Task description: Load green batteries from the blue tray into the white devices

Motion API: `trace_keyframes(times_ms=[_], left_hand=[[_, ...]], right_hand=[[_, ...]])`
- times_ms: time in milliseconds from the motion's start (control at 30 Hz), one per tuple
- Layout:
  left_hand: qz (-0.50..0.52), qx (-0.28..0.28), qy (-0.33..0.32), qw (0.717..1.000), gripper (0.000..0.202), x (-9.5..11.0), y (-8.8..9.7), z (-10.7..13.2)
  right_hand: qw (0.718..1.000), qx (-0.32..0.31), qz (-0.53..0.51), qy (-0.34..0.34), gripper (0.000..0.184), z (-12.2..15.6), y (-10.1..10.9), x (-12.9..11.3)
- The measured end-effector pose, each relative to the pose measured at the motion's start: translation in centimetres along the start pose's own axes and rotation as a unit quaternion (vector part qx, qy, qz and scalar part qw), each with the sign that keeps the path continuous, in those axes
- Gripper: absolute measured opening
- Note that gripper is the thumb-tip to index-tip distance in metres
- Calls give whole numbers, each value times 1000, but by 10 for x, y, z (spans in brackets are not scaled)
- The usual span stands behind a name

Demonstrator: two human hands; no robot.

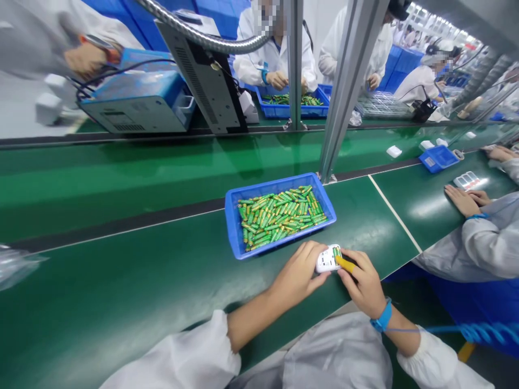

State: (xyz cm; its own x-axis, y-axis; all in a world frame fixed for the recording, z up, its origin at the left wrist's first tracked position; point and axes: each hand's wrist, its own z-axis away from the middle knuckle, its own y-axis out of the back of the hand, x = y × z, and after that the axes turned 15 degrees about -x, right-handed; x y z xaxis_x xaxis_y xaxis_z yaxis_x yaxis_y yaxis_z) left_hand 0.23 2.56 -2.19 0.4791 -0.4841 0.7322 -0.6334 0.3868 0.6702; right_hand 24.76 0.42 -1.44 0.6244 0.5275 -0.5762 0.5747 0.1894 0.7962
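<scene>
A small white plastic device is held above the green bench, its battery compartment facing up with green batteries in it. My left hand grips the device's left end between thumb and fingers. At the other end, my right hand is closed on the device, and a finger in a yellow finger cot presses at the batteries. Just beyond both hands stands a blue bin filled with loose green-and-gold batteries.
A metal post rises behind the bin, beside a green conveyor. A blue wrist strap with a coiled cord is on my right wrist. Co-workers sit opposite and to the right, near a small blue tray. Clear plastic lies far left.
</scene>
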Motion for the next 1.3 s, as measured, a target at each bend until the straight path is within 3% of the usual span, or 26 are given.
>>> trace_keyframes(times_ms=[167, 300, 400, 600, 667, 733, 800, 900, 967, 1033, 1167, 1300], left_hand=[[-19, -16, -47, 999, 67, -4, -2, 2], [-47, -16, -67, 997, 70, -3, 2, 1], [-57, -18, -84, 995, 60, -3, 4, 1], [-61, -51, -84, 993, 47, -5, 2, -1], [-61, -53, -84, 993, 45, -4, 1, -2], [-64, -54, -83, 993, 44, -2, 1, -3], [-69, -58, -79, 993, 43, -1, 0, -4], [-71, -68, -68, 993, 45, 1, 0, -6], [-66, -72, -63, 993, 46, 0, 0, -6], [-55, -71, -60, 994, 46, 0, 0, -6], [-39, -57, -68, 995, 41, -3, -1, -7], [-39, -34, -70, 996, 36, -3, -3, -7]], right_hand=[[1000, -26, 8, -5, 58, -4, -3, 1], [998, 9, 54, -26, 44, -10, 5, 13], [984, 59, 129, -104, 41, -20, 28, 48], [924, 131, 202, -298, 50, -45, 95, 143], [912, 153, 213, -316, 54, -50, 108, 163], [914, 174, 221, -291, 55, -58, 113, 169], [940, 159, 215, -213, 52, -75, 106, 161], [981, 33, 187, -35, 44, -124, 82, 120], [977, -77, 186, 71, 40, -168, 62, 79], [953, -165, 222, 123, 38, -210, 46, 37], [890, -263, 366, 70, 33, -263, 35, -25], [828, -322, 457, 25, 36, -276, 40, -47]])
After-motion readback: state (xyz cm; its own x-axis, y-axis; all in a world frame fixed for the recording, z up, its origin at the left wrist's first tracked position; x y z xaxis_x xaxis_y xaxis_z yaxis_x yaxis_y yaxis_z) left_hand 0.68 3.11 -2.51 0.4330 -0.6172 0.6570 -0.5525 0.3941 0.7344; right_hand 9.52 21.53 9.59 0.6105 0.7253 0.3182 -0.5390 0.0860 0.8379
